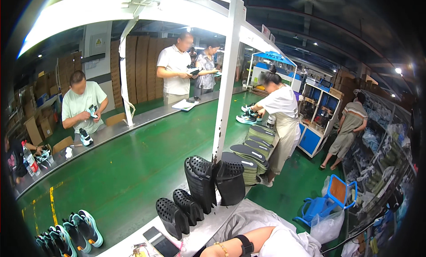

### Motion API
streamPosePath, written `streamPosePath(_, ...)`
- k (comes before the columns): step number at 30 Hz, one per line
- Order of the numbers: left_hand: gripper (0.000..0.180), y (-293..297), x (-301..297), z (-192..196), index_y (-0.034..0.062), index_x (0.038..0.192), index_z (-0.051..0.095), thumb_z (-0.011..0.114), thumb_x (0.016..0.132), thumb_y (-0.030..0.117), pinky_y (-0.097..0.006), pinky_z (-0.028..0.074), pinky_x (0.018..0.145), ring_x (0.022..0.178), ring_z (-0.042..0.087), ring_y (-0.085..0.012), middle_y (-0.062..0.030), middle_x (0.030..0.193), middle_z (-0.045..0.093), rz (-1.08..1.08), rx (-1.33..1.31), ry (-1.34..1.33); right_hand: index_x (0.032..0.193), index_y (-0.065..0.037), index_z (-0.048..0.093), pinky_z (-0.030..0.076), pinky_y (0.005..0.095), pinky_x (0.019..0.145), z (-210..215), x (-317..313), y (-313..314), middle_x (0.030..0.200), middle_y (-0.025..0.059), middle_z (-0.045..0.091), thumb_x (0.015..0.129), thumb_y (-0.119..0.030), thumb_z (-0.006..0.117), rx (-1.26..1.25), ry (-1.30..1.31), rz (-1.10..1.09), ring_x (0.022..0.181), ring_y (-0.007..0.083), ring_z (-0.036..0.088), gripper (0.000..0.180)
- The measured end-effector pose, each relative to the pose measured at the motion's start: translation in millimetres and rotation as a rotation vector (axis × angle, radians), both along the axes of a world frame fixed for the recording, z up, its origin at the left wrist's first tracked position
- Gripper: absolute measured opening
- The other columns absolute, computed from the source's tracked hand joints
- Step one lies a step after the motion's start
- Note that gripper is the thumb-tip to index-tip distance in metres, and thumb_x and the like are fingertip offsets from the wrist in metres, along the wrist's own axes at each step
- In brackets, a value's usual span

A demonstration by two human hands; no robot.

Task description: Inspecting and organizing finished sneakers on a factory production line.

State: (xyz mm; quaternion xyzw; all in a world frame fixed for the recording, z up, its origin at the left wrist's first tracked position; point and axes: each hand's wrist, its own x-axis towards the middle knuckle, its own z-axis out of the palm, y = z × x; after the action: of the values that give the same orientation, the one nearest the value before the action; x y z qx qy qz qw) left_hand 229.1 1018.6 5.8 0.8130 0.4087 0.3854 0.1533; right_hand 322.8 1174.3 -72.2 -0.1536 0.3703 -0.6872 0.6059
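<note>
At the lower edge a forearm, seemingly my right, reaches left from a white sleeve [284, 244]. It wears a black wristband [245, 245] and a bracelet [220, 249]. Just the start of my right hand [208, 253] shows past the bracelet; its fingers are cut off by the frame. My left hand is out of the picture. Nearest to the right hand lie a dark phone [160, 242] and a small heap of keys [141, 250]. Behind them, black clog-shaped pieces with holes [200, 184] stand upright on a white ledge [128, 238].
A green conveyor belt [133, 164] runs past, with black and aqua sneakers [84, 230] at lower left. A white post [225, 79] rises by the ledge. Stacked green insoles [248, 155] stand near a co-worker in an apron [284, 119]. A blue chair [326, 204] is at right.
</note>
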Motion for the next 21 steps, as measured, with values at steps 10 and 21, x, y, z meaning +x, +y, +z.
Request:
streamPosePath(10,0.017,-6,-10,-16,0.0064,0.072,0.057,0.067,0.061,-0.002,-0.033,0.04,0.048,0.054,0.052,-0.0245,-0.0055,0.06,0.05,0.16,0.179,-0.185,0.063,-0.001,0.048,0.043,0.0267,0.04,1,-18,-16,0.047,0.0048,0.047,0.097,-0.026,0.042,-0.304,0.125,0.072,0.041,0.0148,0.052,0.043)
streamPosePath(21,0.019,-16,-11,-16,0.0023,0.077,0.063,0.071,0.061,-0.005,-0.028,0.039,0.045,0.048,0.053,-0.0192,-0.0056,0.059,0.057,0.197,0.074,-0.342,0.047,-0.006,0.047,0.031,0.0216,0.038,18,-39,-10,0.045,0.0009,0.047,0.098,-0.022,0.037,-0.315,0.577,0.036,0.038,0.0087,0.04,0.055)
